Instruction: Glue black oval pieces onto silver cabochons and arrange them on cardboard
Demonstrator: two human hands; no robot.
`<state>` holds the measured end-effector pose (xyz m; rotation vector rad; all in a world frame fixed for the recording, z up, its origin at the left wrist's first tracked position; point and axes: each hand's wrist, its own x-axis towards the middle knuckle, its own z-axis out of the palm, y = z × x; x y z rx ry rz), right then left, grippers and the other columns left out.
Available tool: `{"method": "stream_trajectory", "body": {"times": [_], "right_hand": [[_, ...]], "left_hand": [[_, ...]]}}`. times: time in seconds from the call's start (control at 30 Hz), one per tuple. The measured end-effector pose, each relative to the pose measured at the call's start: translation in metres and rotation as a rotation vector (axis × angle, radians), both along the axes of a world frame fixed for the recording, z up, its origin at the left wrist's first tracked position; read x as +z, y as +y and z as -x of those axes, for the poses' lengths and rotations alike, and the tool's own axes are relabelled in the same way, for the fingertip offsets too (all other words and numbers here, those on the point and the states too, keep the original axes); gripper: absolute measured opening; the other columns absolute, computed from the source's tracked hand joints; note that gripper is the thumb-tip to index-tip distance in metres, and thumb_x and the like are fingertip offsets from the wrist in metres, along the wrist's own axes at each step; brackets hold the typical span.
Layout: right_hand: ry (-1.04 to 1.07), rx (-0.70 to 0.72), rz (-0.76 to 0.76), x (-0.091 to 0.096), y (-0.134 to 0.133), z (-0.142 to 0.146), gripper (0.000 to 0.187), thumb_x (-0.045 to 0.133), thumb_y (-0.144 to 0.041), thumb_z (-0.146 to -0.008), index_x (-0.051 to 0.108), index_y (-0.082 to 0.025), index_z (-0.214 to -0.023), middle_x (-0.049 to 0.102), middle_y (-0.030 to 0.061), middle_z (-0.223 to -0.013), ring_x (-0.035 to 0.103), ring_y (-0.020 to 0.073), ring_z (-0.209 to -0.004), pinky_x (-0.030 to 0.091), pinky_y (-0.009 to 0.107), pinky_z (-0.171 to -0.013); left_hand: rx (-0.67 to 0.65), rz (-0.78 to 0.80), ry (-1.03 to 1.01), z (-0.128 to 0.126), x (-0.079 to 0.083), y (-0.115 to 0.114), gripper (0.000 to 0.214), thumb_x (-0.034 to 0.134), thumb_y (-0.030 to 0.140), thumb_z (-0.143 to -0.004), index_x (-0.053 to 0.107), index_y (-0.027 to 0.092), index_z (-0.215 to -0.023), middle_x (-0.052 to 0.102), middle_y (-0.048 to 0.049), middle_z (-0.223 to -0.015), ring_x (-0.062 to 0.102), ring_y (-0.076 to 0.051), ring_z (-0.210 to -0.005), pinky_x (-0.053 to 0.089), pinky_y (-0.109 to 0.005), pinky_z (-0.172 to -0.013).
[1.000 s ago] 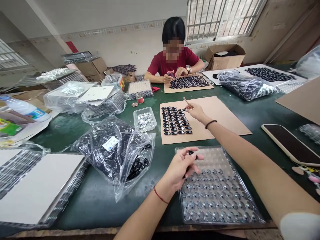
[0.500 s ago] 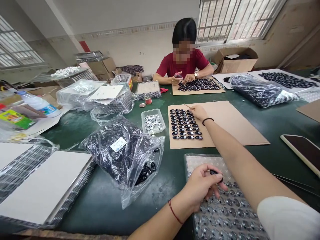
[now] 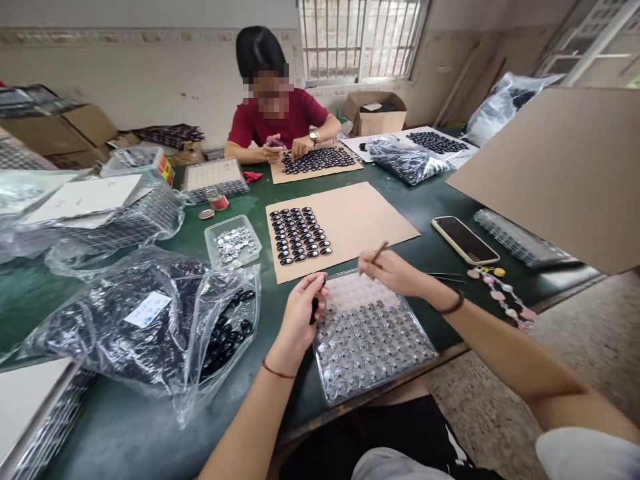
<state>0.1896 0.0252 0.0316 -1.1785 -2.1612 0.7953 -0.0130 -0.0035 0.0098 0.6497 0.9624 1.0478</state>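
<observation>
Left hand [image 3: 300, 313] pinches a small black piece [image 3: 315, 309] over the clear blister tray [image 3: 370, 347] on the desk [image 3: 150, 413]; right hand [image 3: 393, 272] grips a thin stick [image 3: 379, 252]. Looks like mid-pick, so next probably needs careful tip placement on the piece.

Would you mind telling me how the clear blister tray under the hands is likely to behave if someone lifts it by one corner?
The tray looks like thin clear plastic, so it would probably flex and sag. It overhangs the table edge slightly, so a push might tip it off. Its many shiny pieces could spill out.
</observation>
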Motion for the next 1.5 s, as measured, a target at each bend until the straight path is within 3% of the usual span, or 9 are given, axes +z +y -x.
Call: {"method": "stream_trajectory", "body": {"times": [0.1,0.2,0.43,0.63,0.77,1.07,1.23,1.4,1.5], "right_hand": [[-0.052,-0.063,-0.02,-0.005,-0.042,-0.015,0.036,0.035,-0.036,-0.09,0.056,-0.016,-0.07,0.057,0.0031,-0.066,0.051,0.0137,-0.061,0.037,0.025,-0.059],[-0.152,-0.079,-0.04,-0.01,-0.052,-0.022,0.035,0.036,-0.035,-0.089,0.055,-0.016,-0.066,0.057,0.0047,-0.066,0.051,0.0152,-0.061,0.036,0.027,-0.06],[-0.135,-0.017,-0.19,0.013,-0.03,-0.005,0.032,0.037,-0.036,-0.089,0.056,-0.017,-0.071,0.057,0.0032,-0.065,0.051,0.0143,-0.06,0.033,0.024,-0.057],[-0.089,0.148,-0.307,0.008,-0.008,0.029,0.033,0.037,-0.035,-0.09,0.06,-0.017,-0.075,0.062,0.0061,-0.07,0.057,0.0161,-0.066,0.036,0.025,-0.059],[-0.062,0.181,-0.307,-0.007,-0.009,0.029,0.03,0.039,-0.033,-0.089,0.062,-0.018,-0.078,0.065,0.006,-0.076,0.059,0.0161,-0.069,0.038,0.025,-0.061],[0.086,0.018,-0.332,-0.019,-0.021,0.025,0.024,0.042,-0.032,-0.088,0.059,-0.018,-0.077,0.062,0.0034,-0.067,0.055,0.0141,-0.061,0.037,0.025,-0.057],[0.171,-0.098,-0.271,-0.02,-0.019,0.02,0.025,0.039,-0.032,-0.09,0.057,-0.019,-0.078,0.062,0.0029,-0.068,0.054,0.0126,-0.058,0.038,0.024,-0.056],[0.364,-0.122,-0.143,-0.022,-0.025,0.024,0.026,0.04,-0.034,-0.089,0.055,-0.019,-0.073,0.058,0.0004,-0.063,0.05,0.0095,-0.05,0.037,0.022,-0.049],[0.465,-0.117,-0.068,-0.023,-0.029,0.028,0.024,0.043,-0.033,-0.088,0.055,-0.018,-0.074,0.058,0.0002,-0.063,0.05,0.009,-0.049,0.038,0.021,-0.047]], "left_hand": [[0.001,-0.022,0.029,-0.001,-0.001,0.0,0.037,0.069,0.037,-0.062,0.056,0.015,-0.089,0.048,0.0059,-0.057,0.036,-0.001,-0.038,0.019,-0.011,-0.031],[-0.004,-0.064,0.089,-0.004,-0.001,-0.001,0.038,0.068,0.039,-0.062,0.056,0.015,-0.089,0.049,0.0053,-0.058,0.037,-0.002,-0.039,0.019,-0.012,-0.032],[0.005,-0.378,0.639,-0.006,0.001,-0.011,0.031,0.06,0.043,-0.07,0.05,0.015,-0.059,0.047,0.0046,-0.044,0.038,-0.006,-0.04,0.028,-0.017,-0.041],[-0.024,-0.669,0.975,-0.005,0.002,-0.015,0.025,0.048,0.035,-0.081,0.064,0.022,-0.094,0.061,0.0,-0.061,0.053,-0.014,-0.056,0.036,-0.022,-0.056],[-0.105,-0.673,1.044,-0.005,-0.002,-0.012,0.023,0.048,0.035,-0.081,0.066,0.021,-0.08,0.064,-0.0016,-0.067,0.054,-0.015,-0.06,0.035,-0.023,-0.058],[-0.047,-0.435,0.86,0.001,0.0,-0.004,0.027,0.051,0.041,-0.077,0.056,0.017,-0.067,0.045,0.0049,-0.046,0.041,-0.009,-0.043,0.031,-0.02,-0.047],[0.066,-0.309,0.67,0.01,0.004,0.003,0.031,0.055,0.044,-0.074,0.062,0.014,-0.08,0.039,0.0065,-0.044,0.032,-0.006,-0.038,0.026,-0.019,-0.041],[-0.16,-0.317,0.597,0.0,0.005,-0.007,0.037,0.06,0.039,-0.072,0.065,0.013,-0.099,0.043,0.0053,-0.048,0.035,-0.005,-0.04,0.028,-0.018,-0.041],[-0.173,-0.363,0.582,-0.007,0.004,-0.014,0.033,0.062,0.036,-0.071,0.067,0.014,-0.095,0.047,0.004,-0.05,0.039,-0.005,-0.041,0.029,-0.018,-0.042]]}}
